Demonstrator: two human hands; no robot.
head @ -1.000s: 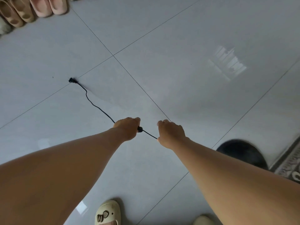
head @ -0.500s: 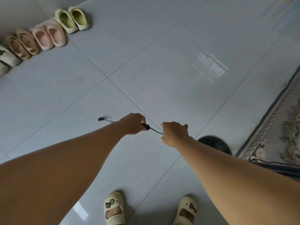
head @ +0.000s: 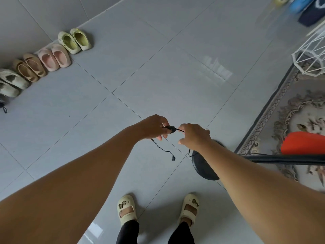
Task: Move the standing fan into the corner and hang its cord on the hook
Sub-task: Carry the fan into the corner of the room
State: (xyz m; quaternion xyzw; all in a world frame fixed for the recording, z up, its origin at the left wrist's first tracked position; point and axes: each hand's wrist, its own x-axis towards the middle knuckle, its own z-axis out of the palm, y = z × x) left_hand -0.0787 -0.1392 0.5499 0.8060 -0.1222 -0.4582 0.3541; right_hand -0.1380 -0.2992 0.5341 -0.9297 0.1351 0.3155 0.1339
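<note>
Cord (head: 161, 148) held w/ both hands above the tile floor (head: 158, 71): left hand (head: 154, 126) grip pinched on it by the inline lump, plug end dangling below; right hand (head: 194, 136) grip closed on cord too. Fan base (head: 204, 166) on floor just beside rug (head: 290, 110), pole (head: 284, 159) running right.

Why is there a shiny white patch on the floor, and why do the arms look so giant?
Head view: the white patch is light mirrored in the glossy floor tiles; the wide-angle lens swells the near forearms, so the left hand and right hand on the cord look small; the top-right corner is blurred.
</note>
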